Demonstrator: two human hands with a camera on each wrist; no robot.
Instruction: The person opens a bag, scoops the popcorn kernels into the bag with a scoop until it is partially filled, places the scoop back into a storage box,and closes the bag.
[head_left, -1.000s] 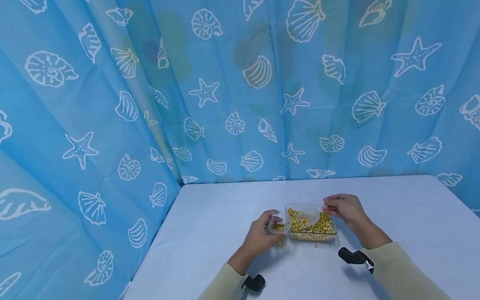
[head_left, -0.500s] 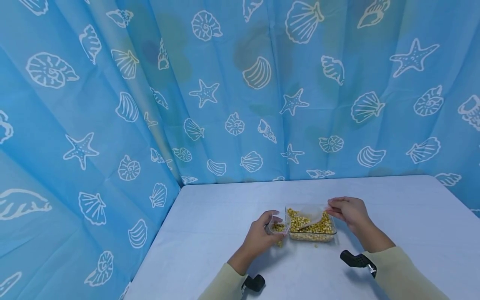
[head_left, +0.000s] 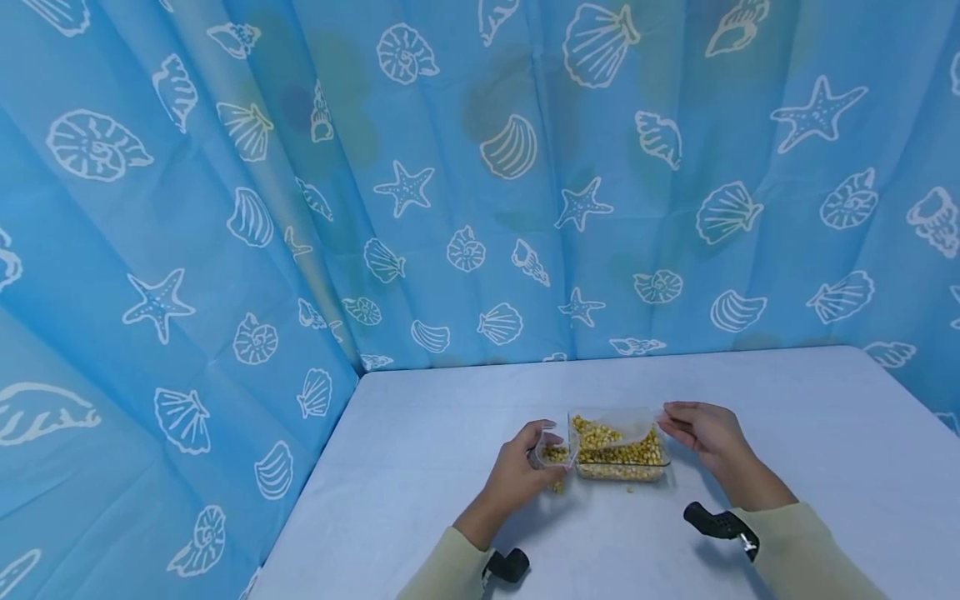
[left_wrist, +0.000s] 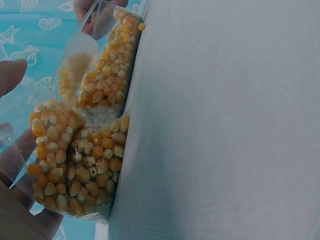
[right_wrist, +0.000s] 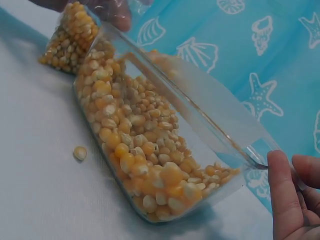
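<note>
My left hand (head_left: 517, 471) holds a clear plastic bag (left_wrist: 95, 170) of dried corn kernels, thumb and fingers spread around its upper part. It stands against the left end of a clear rectangular container (head_left: 621, 472), which holds more kernels. At the container's right end, my right hand (head_left: 708, 429) pinches the end of a translucent, whitish plastic scoop (right_wrist: 205, 95) between thumb and fingers. This scoop lies slanted over the container's far side, with kernels (head_left: 596, 432) at its left part. How many it carries is hard to tell.
One loose kernel (right_wrist: 79, 153) lies on the white tablecloth (head_left: 420, 433) in front of the container. Behind the table hangs a blue curtain (head_left: 465, 183) with white shell prints. A black wrist camera (head_left: 720, 523) sits at the right sleeve, another camera (head_left: 508, 567) at the left.
My right hand has shifted a little right and towards me, and the scoop has moved with it to the container's far side. The left hand and bag stay nearly still.
</note>
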